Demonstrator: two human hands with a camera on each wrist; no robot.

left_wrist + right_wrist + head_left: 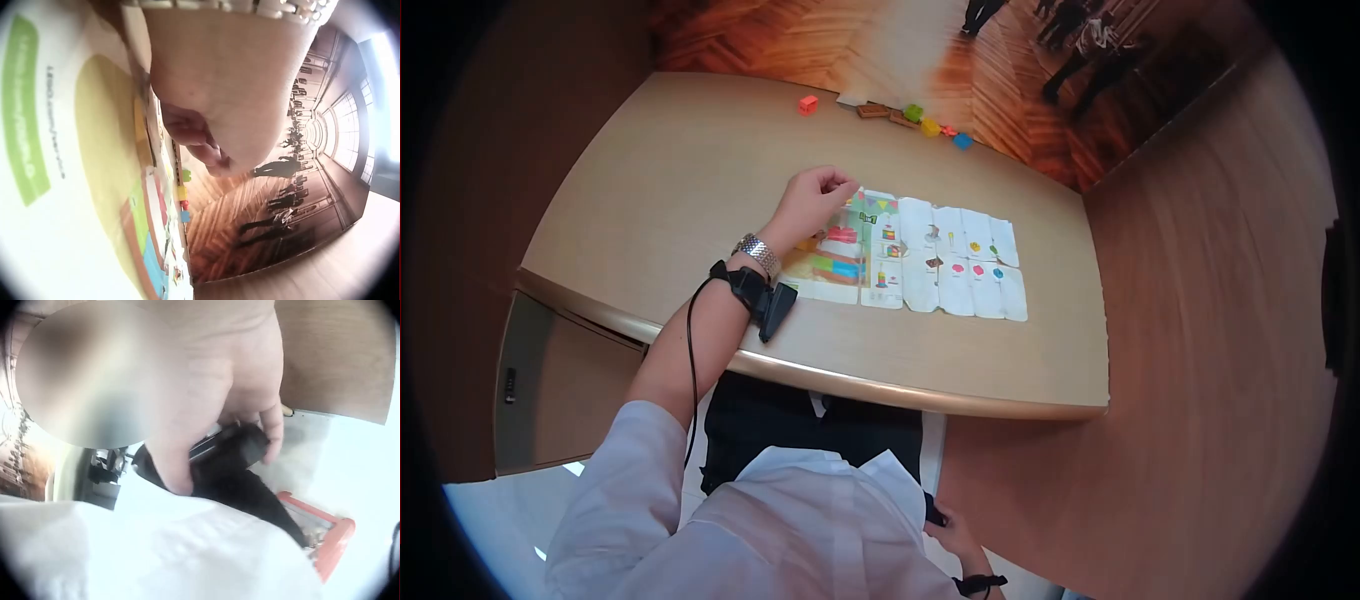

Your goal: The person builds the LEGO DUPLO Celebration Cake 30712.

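A creased paper leaflet (917,280) with LEGO lettering and coloured block pictures lies spread on the table (680,190). My left hand (808,208) reaches over its left panel, thumb and curled fingers pinching at the far edge. In the left wrist view the leaflet (69,237) fills the left side, and curled fingers (187,132) show beneath the palm. Down by my waist, my right hand (960,535) grips a black boxy object (231,450). Its thumb lies along one side and fingers wrap the other; part of the object is hidden behind the shirt.
Along the table's back lie an orange-red block (808,104), brown pieces (872,111), a green block (913,112), a yellow block (930,128) and a blue block (962,142). A printed backdrop (800,45) stands behind. A black cable (692,350) runs along my left forearm.
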